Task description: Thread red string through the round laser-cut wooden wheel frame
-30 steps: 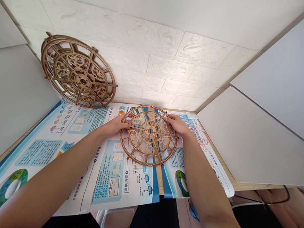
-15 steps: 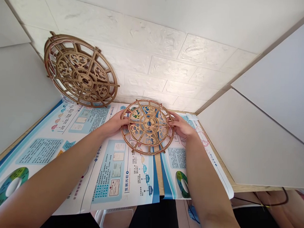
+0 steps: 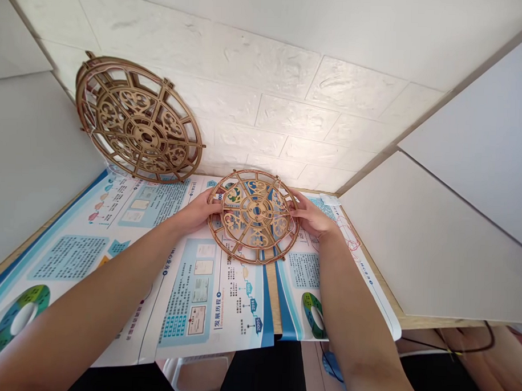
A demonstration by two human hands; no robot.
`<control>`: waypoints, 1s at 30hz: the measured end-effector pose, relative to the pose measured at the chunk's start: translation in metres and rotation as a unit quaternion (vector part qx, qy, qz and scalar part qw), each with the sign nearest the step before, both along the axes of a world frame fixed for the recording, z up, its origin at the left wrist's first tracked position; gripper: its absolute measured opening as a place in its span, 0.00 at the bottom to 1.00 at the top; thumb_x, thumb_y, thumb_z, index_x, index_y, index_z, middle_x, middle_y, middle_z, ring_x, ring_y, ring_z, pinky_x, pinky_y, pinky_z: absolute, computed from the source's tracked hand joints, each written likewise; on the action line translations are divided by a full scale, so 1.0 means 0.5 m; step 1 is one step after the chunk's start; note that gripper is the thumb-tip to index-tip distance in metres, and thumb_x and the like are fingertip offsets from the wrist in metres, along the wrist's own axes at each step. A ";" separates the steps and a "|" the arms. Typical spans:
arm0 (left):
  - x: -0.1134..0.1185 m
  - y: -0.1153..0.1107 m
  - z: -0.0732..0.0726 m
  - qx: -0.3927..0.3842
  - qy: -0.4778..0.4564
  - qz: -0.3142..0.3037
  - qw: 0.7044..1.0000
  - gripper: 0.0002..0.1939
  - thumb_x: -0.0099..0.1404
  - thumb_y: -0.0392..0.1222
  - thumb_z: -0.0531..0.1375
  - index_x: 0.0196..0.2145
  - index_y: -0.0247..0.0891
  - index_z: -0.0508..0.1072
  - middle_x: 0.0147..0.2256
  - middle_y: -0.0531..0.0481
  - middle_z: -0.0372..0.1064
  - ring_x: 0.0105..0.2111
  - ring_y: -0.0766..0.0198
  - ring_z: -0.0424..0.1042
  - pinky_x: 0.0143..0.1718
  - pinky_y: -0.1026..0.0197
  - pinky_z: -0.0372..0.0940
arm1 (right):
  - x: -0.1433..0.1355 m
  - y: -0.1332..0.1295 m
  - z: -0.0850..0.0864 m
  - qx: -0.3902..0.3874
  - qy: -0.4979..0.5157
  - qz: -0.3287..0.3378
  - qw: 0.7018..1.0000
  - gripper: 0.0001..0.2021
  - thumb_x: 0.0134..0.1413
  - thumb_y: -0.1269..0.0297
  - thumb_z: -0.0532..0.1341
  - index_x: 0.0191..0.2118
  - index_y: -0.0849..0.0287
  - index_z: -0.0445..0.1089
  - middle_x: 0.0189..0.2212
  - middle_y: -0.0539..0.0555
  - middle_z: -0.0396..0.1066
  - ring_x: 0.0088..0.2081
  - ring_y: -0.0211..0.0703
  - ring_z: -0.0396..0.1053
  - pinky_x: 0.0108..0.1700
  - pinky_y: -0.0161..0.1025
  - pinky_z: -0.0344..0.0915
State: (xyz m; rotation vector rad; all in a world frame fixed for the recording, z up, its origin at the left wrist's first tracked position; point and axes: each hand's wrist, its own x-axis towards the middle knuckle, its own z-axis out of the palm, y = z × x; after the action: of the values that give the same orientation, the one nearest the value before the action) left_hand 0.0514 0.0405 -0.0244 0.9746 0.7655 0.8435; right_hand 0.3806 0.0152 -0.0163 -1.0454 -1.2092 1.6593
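Observation:
Between my two hands is a round openwork wooden wheel [image 3: 257, 211] with cut-out scroll patterns, spokes and a hub with small holes. Copper-coloured and pale thin wire runs round its rim and across its right side. My left hand [image 3: 199, 210] grips the left rim, thumb on the near face and other fingers behind. On the right rim, my right hand [image 3: 310, 215] is closed the same way. A larger stack of similar wooden wheels [image 3: 146, 137], also strung with thin wire, leans on the wall at the back left.
Printed poster sheets [image 3: 188, 307] cover the wooden table, whose bare strip shows between two of them. Loose red wire [image 3: 348, 235] lies at the right. A white brick-pattern wall [image 3: 298, 117] and white side panels [image 3: 413, 241] enclose the table. Another person's limbs [image 3: 490, 357] show at lower right.
Almost nothing differs. Both hands keep their hold on the wheel, which stays in nearly the same place.

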 end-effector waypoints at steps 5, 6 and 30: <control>-0.002 0.000 0.000 0.005 -0.001 -0.004 1.000 0.35 0.45 0.33 0.72 0.52 0.36 0.69 0.39 0.47 0.74 0.38 0.57 0.76 0.38 0.58 0.72 | 0.003 0.004 -0.005 -0.001 -0.007 -0.009 1.000 0.40 0.43 0.73 0.72 0.64 0.50 0.62 0.39 0.50 0.74 0.37 0.43 0.73 0.36 0.38 0.71; -0.002 0.000 0.000 0.006 -0.001 -0.005 1.000 0.35 0.45 0.33 0.72 0.52 0.36 0.69 0.40 0.46 0.75 0.38 0.57 0.76 0.38 0.57 0.72 | 0.003 0.005 -0.006 -0.001 -0.008 -0.011 1.000 0.40 0.42 0.73 0.72 0.63 0.50 0.62 0.40 0.50 0.74 0.37 0.43 0.73 0.36 0.38 0.71; 0.000 0.002 -0.002 0.007 0.002 -0.018 1.000 0.34 0.48 0.34 0.72 0.53 0.36 0.69 0.37 0.47 0.74 0.38 0.56 0.76 0.37 0.58 0.71 | 0.002 -0.001 0.000 -0.015 -0.002 -0.028 0.999 0.40 0.43 0.71 0.69 0.65 0.50 0.62 0.39 0.49 0.74 0.38 0.43 0.72 0.37 0.38 0.69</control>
State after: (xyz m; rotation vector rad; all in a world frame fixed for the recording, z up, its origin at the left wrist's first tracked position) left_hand 0.0512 0.0416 -0.0254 0.9996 0.7456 0.8165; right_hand 0.3815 0.0146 -0.0161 -1.0911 -1.1504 1.6362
